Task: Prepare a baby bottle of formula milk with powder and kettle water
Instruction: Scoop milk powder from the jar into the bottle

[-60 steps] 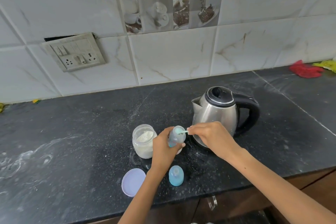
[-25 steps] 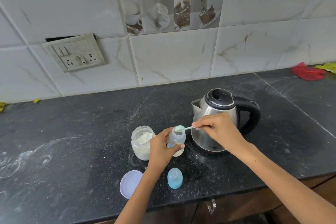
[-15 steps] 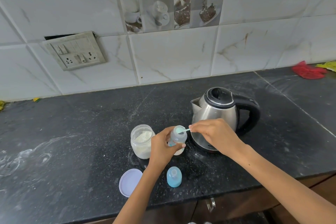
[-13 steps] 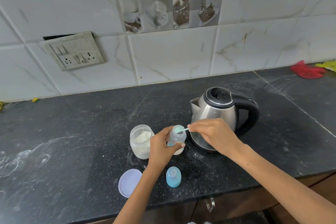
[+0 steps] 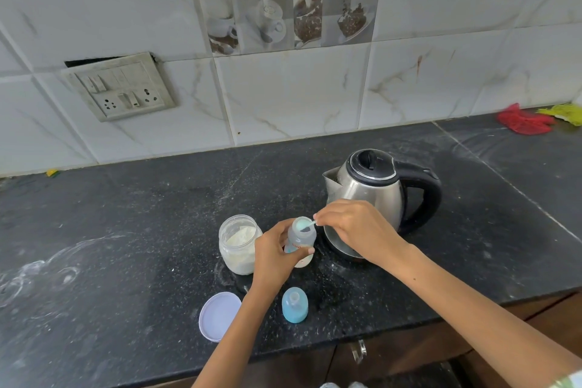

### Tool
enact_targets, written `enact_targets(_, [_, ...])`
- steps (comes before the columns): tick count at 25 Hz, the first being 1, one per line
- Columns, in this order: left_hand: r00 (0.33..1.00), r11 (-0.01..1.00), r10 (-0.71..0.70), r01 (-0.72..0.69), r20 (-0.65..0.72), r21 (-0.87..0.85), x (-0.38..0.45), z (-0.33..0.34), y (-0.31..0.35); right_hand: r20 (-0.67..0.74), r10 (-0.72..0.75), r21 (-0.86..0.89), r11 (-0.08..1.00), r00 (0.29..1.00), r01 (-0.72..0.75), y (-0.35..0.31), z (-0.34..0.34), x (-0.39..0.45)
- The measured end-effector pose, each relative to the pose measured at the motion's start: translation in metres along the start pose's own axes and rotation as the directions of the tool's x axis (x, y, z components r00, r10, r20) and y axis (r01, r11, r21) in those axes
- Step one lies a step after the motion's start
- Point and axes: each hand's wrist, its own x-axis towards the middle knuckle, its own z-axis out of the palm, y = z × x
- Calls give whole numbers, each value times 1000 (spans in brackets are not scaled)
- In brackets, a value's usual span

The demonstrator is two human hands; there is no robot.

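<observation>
Scoop had dropped from its raised position back onto the bottle mouth; powder dosing continued (kettle untouched). Left hand gripped the bottle on the counter; right hand pinched the scoop handle.

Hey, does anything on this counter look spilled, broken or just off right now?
Yes. Pale powder is dusted over the dark countertop, densest as a smear at its left edge. On the wall, the switch plate hangs crooked, with a dark gap above it. The kettle and powder jar stand upright.
</observation>
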Motion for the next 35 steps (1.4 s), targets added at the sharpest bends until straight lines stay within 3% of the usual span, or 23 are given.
enact_targets(3, [1000, 1000, -22, 22, 2, -6, 0, 1, -4, 50, 173, 103, 979, 984, -177, 2, 1, 5])
enact_targets(6, [997, 998, -62, 62, -41, -7, 1, 3, -8, 40, 467, 289, 841, 883, -458, 8, 2, 11])
enact_targets(11, [990, 995, -95, 95, -100, -2, -1, 14, -16, 78, 626, 470, 663, 776, -582, 4, 10, 12])
enact_targets(16, [987, 991, -121, 125, -104, 39, -7, 13, -20, 39, 692, 523, 601, 721, -605, 2, 20, 9])
enact_targets(20, [979, 993, -97, 108, -179, 55, -32, 1, -18, 6, 708, 670, 521, 706, -529, -5, 23, 14])
enact_targets(25, [958, 990, -126, 138, -259, 30, -61, -24, -17, 100, 691, 739, 431, 716, -518, -24, 55, 43])
enact_targets(31, [954, 987, -129, 149, -270, 57, -75, -32, -18, 68, 611, 508, 659, 789, -554, -48, 99, 73])
enact_targets(35, [960, 991, -99, 119, -260, 62, -73, -27, -15, 121, 624, 496, 636, 772, -592, -47, 102, 70])
